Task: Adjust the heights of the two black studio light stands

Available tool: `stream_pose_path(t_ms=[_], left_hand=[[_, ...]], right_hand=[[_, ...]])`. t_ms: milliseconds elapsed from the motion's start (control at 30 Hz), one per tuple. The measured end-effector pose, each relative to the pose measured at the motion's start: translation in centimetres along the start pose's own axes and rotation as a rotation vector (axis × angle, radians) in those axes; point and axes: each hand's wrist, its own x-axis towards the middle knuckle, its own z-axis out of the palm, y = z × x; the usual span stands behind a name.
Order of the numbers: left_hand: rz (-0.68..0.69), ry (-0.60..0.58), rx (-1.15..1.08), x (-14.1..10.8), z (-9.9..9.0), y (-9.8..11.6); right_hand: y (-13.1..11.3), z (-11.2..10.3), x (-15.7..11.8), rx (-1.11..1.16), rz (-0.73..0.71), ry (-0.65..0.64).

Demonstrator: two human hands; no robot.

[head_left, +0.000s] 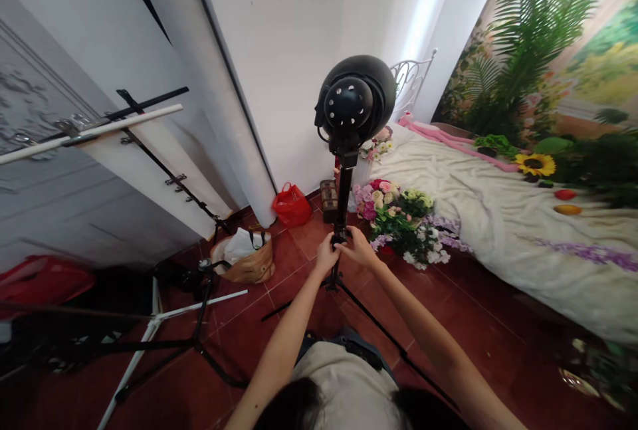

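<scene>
A black light stand (343,201) rises upright in front of me, with a round black lamp head (349,101) on top. Both hands are at a collar on its pole. My left hand (327,252) is closed around the pole from the left. From the right, my right hand (357,246) holds the same spot, its thumb and fingers at the collar. The stand's thin black legs (371,317) spread over the floor below.
Flowers (399,217) lie beside a draped bed (503,230) on the right. Behind the stand are a red bag (292,206) and a brown case (329,201). A woven bag (252,260), white stand legs (149,330) and a white pole (124,123) are on the left.
</scene>
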Motion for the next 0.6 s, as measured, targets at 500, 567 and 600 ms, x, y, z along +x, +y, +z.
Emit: stream_pose_path(t_ms=[500, 567, 600], left_hand=[[-0.011, -0.011, -0.015, -0.1, 0.1, 0.5], [-0.011, -0.010, -0.027, 0.0, 0.2, 0.3], [-0.013, -0.005, -0.026, 0.0, 0.2, 0.2]], right_hand=[[1.8, 0.3, 0.1, 0.305, 0.433, 0.146], [1.8, 0.2, 0.0, 0.348, 0.424, 0.170], [1.8, 0.2, -0.1, 0.360, 0.423, 0.178]])
